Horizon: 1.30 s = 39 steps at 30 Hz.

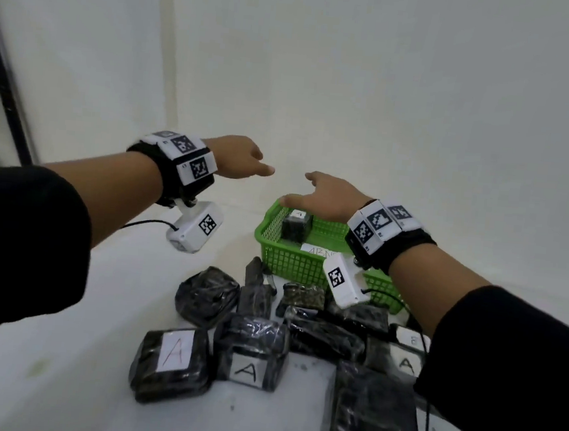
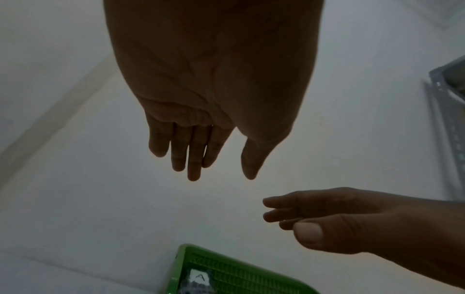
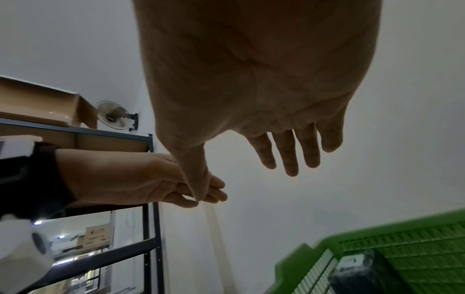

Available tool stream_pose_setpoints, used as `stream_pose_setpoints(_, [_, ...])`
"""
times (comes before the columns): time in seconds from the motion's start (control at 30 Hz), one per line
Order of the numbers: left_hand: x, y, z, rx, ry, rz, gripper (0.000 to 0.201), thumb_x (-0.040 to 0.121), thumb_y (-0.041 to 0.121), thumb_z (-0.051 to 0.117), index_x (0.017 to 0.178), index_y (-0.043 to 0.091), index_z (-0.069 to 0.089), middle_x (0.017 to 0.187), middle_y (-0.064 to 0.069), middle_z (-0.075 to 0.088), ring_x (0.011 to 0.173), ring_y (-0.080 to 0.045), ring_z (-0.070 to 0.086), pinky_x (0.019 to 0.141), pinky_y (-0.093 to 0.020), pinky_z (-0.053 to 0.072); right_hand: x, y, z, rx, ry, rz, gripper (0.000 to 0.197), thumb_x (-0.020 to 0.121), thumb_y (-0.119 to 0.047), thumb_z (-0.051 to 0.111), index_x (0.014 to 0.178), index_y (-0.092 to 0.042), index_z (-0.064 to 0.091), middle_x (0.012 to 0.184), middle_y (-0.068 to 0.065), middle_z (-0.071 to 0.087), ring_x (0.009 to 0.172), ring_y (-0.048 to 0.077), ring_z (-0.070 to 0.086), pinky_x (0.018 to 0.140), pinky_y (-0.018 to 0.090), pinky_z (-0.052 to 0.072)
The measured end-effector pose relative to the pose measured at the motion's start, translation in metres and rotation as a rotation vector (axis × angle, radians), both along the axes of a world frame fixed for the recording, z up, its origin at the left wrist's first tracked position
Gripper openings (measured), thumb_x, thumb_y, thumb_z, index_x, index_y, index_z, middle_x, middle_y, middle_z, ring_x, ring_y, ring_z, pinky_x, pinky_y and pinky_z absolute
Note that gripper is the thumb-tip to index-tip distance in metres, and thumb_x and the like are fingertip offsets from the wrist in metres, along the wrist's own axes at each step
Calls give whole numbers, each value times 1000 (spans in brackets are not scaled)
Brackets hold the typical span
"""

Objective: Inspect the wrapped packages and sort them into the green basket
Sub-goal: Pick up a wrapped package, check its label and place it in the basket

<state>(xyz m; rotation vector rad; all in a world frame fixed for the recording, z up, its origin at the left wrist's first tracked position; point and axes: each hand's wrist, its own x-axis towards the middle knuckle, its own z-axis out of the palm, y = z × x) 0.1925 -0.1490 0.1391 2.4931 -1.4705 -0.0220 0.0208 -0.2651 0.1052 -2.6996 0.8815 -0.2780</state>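
Right wrist camera (image 1: 342,282) hides part of the green basket (image 1: 289,260); its paper label (image 1: 318,251) reads unclear

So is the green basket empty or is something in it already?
Not empty. The green basket holds one wrapped package, standing at its far left end, and a white paper label. Both hands are above it, holding nothing.

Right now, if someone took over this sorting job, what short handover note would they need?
Left hand: open, empty, raised above the table.
Right hand: open, empty, over the green basket.
Done: one wrapped package stands in the basket, with a white paper slip beside it.
Left: the pile of wrapped packages in front of the basket, several labelled A, is unsorted. Inspect each and move it in.
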Motion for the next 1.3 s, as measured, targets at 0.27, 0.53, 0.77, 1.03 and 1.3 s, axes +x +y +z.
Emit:
stream_pose_setpoints(0.27, [-29,110,-43,15,62,-67,69,99,56,54,153,15,43,152,2,54,141,-18,48,116,-33,35,-30,105,-36,6,27,196,105,87,-68,67,165,-14,21,171,7,27,156,25,29,123,41,30])
stream_pose_setpoints(0.53, [-38,191,-112,76,209,-46,71,95,57,59,153,20,44,152,7,53,140,-9,47,116,-25,34,-24,171,-91,57,114,330,112,71,-75,72,159,-17,35,163,5,38,149,27,39,119,45,38])
stream_pose_setpoints(0.77, [-55,227,-138,91,434,-111,67,89,46,74,148,28,49,146,14,55,131,1,51,116,-24,39,-16,191,-121,21,243,396,84,61,-62,90,128,-18,62,121,4,63,111,25,60,98,43,54])
stream_pose_setpoints(1.03, [-54,224,-160,57,374,-101,51,70,31,92,113,34,65,108,17,71,99,-2,67,93,-23,53,-16,186,-129,62,88,355,51,71,-37,89,113,-16,68,104,4,70,95,24,65,78,40,58])
stream_pose_setpoints(1.3, [-52,187,-131,-299,649,-165,45,75,21,88,116,24,71,109,7,78,104,-12,73,97,-35,56,-53,137,-97,425,-388,279,70,76,-22,93,137,-19,59,120,-6,68,98,-1,67,79,4,48])
